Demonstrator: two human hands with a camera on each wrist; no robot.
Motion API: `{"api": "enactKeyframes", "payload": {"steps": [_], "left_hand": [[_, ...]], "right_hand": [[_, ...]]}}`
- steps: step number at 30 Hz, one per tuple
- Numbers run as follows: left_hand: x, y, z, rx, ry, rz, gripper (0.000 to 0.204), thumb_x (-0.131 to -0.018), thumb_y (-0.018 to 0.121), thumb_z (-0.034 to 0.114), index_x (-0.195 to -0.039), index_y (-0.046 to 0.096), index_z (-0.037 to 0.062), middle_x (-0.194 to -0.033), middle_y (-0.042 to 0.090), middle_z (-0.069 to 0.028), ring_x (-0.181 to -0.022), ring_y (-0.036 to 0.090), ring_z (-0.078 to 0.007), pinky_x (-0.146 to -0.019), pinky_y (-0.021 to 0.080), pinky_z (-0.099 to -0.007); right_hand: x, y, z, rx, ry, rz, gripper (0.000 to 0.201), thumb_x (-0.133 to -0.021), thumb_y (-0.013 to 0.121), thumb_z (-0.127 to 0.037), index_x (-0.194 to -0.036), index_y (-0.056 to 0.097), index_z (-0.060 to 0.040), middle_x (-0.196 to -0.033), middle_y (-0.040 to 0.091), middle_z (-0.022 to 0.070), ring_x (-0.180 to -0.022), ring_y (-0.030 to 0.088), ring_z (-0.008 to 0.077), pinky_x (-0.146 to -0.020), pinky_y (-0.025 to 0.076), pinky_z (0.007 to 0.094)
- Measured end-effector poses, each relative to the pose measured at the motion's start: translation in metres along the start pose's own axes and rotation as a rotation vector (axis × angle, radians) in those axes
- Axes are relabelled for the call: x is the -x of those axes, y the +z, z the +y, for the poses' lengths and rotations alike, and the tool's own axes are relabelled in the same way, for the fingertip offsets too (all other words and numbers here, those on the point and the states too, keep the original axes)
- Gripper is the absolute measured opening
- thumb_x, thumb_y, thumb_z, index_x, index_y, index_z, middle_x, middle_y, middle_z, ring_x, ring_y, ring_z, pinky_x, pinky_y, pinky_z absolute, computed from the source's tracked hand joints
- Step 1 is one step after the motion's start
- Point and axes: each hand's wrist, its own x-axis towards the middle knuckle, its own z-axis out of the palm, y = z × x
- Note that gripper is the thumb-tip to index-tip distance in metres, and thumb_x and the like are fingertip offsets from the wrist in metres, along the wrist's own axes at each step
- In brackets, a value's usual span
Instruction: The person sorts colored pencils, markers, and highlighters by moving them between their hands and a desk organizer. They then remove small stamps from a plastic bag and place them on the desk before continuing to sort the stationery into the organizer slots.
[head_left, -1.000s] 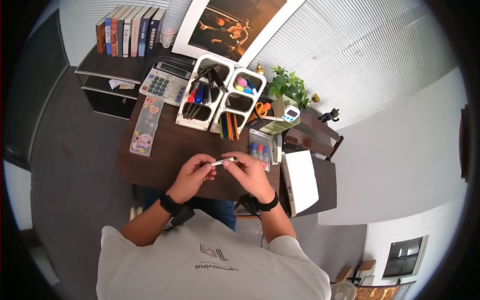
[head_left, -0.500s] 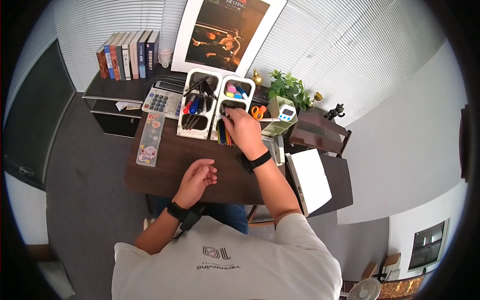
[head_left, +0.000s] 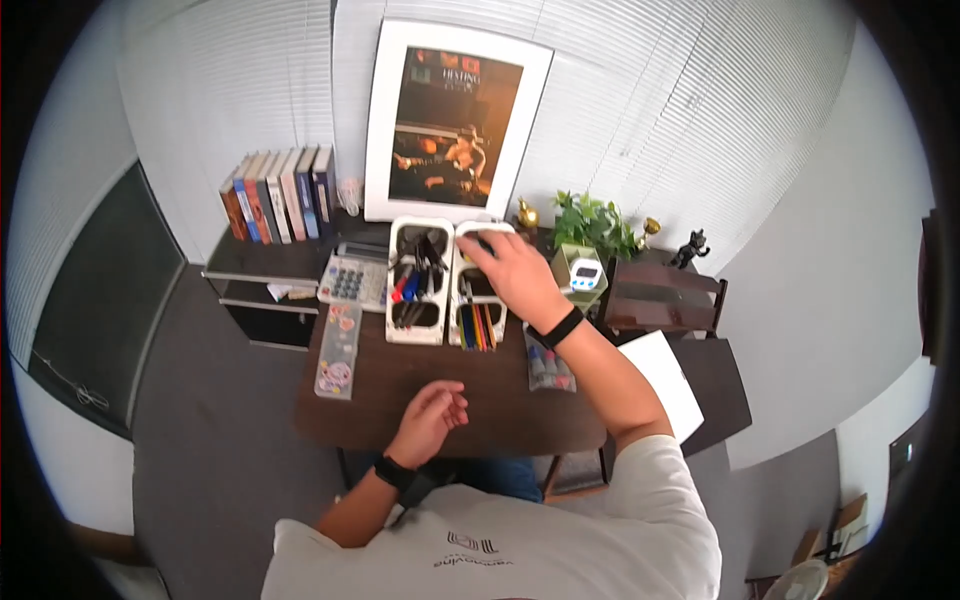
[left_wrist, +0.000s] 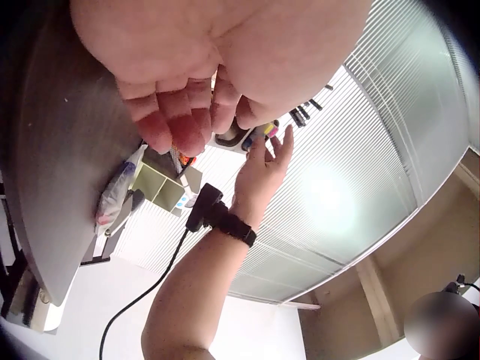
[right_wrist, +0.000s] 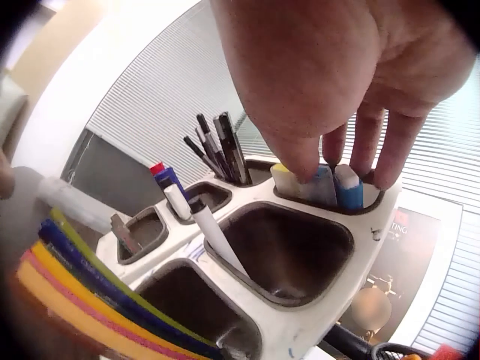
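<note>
My right hand (head_left: 522, 280) is over the rear compartment of the right-hand white organizer (right_wrist: 379, 225). In the right wrist view, the hand (right_wrist: 337, 67) has its thumb against a pale highlighter and its straight fingers at the compartment's far side; a blue-and-white highlighter (right_wrist: 349, 189) stands between them. A white marker (right_wrist: 217, 240) leans in the middle compartment, out of the hand. Low over the desk's front part, my left hand (head_left: 428, 425) hangs with loosely bent fingers and holds nothing; its palm (left_wrist: 225, 45) fills the top of the left wrist view.
Left of the organizers lie a calculator (head_left: 352, 283) and a sticker-covered case (head_left: 337, 350). A bag of markers (head_left: 550, 370), a green holder with a timer (head_left: 585, 275) and a plant (head_left: 590, 220) are to the right. A framed picture (head_left: 455, 130) stands behind.
My right hand has left my left hand with the white marker, reached the middle compartment, then moved back to the highlighters without it. My left hand has let go of the marker.
</note>
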Motion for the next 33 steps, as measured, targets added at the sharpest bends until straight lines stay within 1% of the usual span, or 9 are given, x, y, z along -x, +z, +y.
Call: {"api": "enactKeyframes", "payload": {"steps": [2, 5, 8, 15, 18, 20, 24, 28, 33], "left_hand": [[-0.001, -0.007, -0.006, 0.020, 0.031, -0.016, 0.026, -0.110, 0.050, 0.015, -0.129, 0.062, 0.0036, -0.107, 0.067, -0.0093, -0.092, 0.066, -0.0188, -0.085, 0.055, -0.0346], [0.000, -0.011, -0.008, 0.016, 0.033, 0.003, 0.026, -0.110, 0.051, 0.017, -0.129, 0.063, 0.0043, -0.106, 0.068, -0.0096, -0.092, 0.067, -0.0199, -0.085, 0.056, -0.0360], [-0.002, -0.012, -0.008, 0.045, 0.009, -0.010, 0.028, -0.110, 0.052, 0.020, -0.130, 0.063, 0.0038, -0.106, 0.069, -0.0102, -0.094, 0.068, -0.0215, -0.084, 0.056, -0.0367], [-0.009, -0.022, -0.017, 0.062, -0.052, -0.004, 0.030, -0.111, 0.050, 0.017, -0.134, 0.061, 0.0014, -0.107, 0.070, -0.0094, -0.097, 0.068, -0.0203, -0.091, 0.056, -0.0368], [-0.006, -0.007, -0.008, 0.076, 0.047, 0.003, 0.023, -0.110, 0.053, 0.016, -0.123, 0.069, 0.0060, -0.099, 0.072, -0.0076, -0.087, 0.069, -0.0188, -0.082, 0.059, -0.0370], [-0.016, -0.038, -0.023, 0.073, -0.125, 0.055, 0.031, -0.111, 0.050, 0.018, -0.136, 0.061, 0.0017, -0.108, 0.070, -0.0085, -0.100, 0.068, -0.0194, -0.094, 0.055, -0.0371], [-0.011, -0.036, -0.019, 0.093, -0.074, 0.005, 0.032, -0.111, 0.051, 0.019, -0.136, 0.060, 0.0024, -0.110, 0.069, -0.0078, -0.103, 0.066, -0.0176, -0.097, 0.055, -0.0375], [-0.009, -0.028, -0.017, 0.100, -0.064, -0.036, 0.030, -0.111, 0.051, 0.020, -0.135, 0.061, 0.0053, -0.111, 0.068, -0.0062, -0.103, 0.066, -0.0166, -0.095, 0.054, -0.0352], [-0.007, -0.028, -0.013, 0.079, -0.105, -0.094, 0.030, -0.110, 0.053, 0.018, -0.137, 0.059, 0.0071, -0.111, 0.066, -0.0048, -0.106, 0.063, -0.0162, -0.097, 0.052, -0.0344]], "right_hand": [[0.000, 0.004, 0.004, -0.003, -0.047, -0.022, 0.045, -0.093, 0.056, -0.009, -0.136, 0.062, -0.0175, -0.128, 0.064, 0.0064, -0.112, 0.064, 0.0276, -0.090, 0.056, 0.0372], [0.000, 0.005, 0.004, -0.001, -0.070, -0.058, 0.045, -0.086, 0.065, -0.008, -0.131, 0.064, -0.0143, -0.128, 0.062, 0.0103, -0.109, 0.065, 0.0292, -0.089, 0.057, 0.0383], [0.001, 0.013, 0.009, 0.038, -0.120, -0.007, 0.042, -0.086, 0.062, -0.010, -0.128, 0.065, -0.0160, -0.125, 0.061, 0.0090, -0.102, 0.065, 0.0273, -0.080, 0.059, 0.0366], [-0.001, 0.014, 0.015, 0.030, -0.185, -0.010, 0.037, -0.088, 0.062, -0.012, -0.125, 0.067, -0.0160, -0.117, 0.061, 0.0088, -0.098, 0.064, 0.0273, -0.081, 0.058, 0.0383], [-0.003, 0.016, 0.018, 0.025, -0.182, -0.076, 0.036, -0.089, 0.062, -0.012, -0.125, 0.066, -0.0153, -0.117, 0.062, 0.0098, -0.098, 0.065, 0.0281, -0.078, 0.059, 0.0377], [-0.004, 0.012, 0.015, 0.012, -0.187, -0.063, 0.035, -0.089, 0.062, -0.012, -0.124, 0.066, -0.0137, -0.116, 0.061, 0.0103, -0.098, 0.066, 0.0288, -0.076, 0.060, 0.0380], [0.003, -0.002, 0.007, -0.068, -0.082, -0.068, 0.036, -0.089, 0.060, -0.009, -0.125, 0.062, -0.0105, -0.116, 0.061, 0.0120, -0.105, 0.066, 0.0300, -0.080, 0.060, 0.0388], [0.033, -0.027, -0.003, -0.235, 0.116, 0.079, 0.044, -0.091, 0.060, -0.005, -0.135, 0.061, -0.0098, -0.130, 0.063, 0.0162, -0.113, 0.065, 0.0361, -0.093, 0.056, 0.0446], [0.086, -0.058, -0.048, -0.527, 0.480, 0.369, 0.041, -0.089, 0.067, 0.007, -0.128, 0.065, -0.0032, -0.135, 0.062, 0.0191, -0.122, 0.062, 0.0386, -0.100, 0.052, 0.0421]]}}
